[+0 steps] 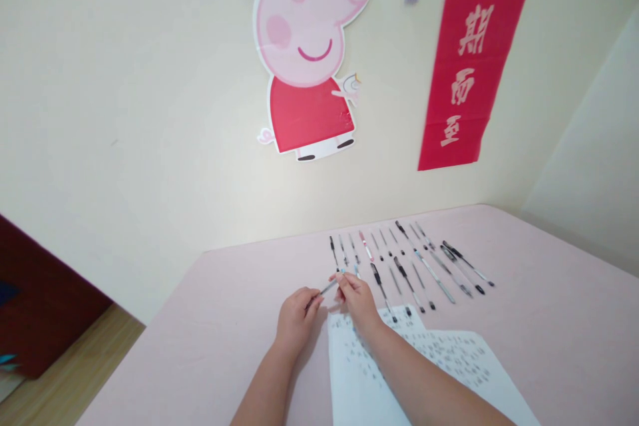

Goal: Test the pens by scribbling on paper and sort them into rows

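A slim pen [328, 287] with a pale blue end is held out between my two hands above the pink tabletop. My left hand [295, 321] pinches its lower end, and the fingers of my right hand [355, 294] close around the upper end. Rows of pens and refills lie just beyond my hands, among them a red-and-white pen [366, 246], a light blue pen [435, 276] and a black-capped pen [383, 291]. Part of the near row is hidden behind my right hand. Sheets of paper with handwriting [449, 356] lie under my right forearm.
The pink-covered table [239, 319] meets a pale wall [150, 113] at the back. On that wall are a cartoon pig cutout [309, 46] and a red banner [474, 60] with white characters. Dark red furniture [44, 299] stands at the left above a wooden floor [94, 353].
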`<action>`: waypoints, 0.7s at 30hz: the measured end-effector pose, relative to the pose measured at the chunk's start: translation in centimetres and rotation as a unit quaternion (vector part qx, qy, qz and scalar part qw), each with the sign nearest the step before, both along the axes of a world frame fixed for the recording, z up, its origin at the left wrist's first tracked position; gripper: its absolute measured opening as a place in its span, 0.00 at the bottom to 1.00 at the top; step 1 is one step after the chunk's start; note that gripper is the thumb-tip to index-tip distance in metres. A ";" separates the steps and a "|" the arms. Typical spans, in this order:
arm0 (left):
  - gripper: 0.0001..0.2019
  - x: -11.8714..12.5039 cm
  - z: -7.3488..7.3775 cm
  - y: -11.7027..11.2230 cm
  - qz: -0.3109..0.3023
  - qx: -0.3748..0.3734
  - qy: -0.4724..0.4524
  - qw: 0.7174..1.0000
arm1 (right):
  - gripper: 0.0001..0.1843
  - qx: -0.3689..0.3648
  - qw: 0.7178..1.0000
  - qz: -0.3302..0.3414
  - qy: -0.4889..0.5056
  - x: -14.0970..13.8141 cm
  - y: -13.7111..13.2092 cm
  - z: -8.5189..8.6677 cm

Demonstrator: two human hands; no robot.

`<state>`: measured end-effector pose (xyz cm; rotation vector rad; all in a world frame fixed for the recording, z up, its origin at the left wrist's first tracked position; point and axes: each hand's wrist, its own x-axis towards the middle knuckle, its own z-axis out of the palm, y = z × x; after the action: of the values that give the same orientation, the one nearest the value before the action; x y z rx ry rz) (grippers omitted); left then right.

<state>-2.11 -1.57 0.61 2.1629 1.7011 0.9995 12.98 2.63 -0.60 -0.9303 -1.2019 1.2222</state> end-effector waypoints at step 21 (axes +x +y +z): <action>0.13 0.4 -0.5 0.1 0.017 -0.027 -0.091 0.995 | 0.25 -0.001 1.000 -0.020 0.019 -0.3 -0.3 0.1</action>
<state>-1.66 -1.44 0.14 1.9502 1.6665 1.1081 12.71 2.31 -0.48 -0.9246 -1.1482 1.2031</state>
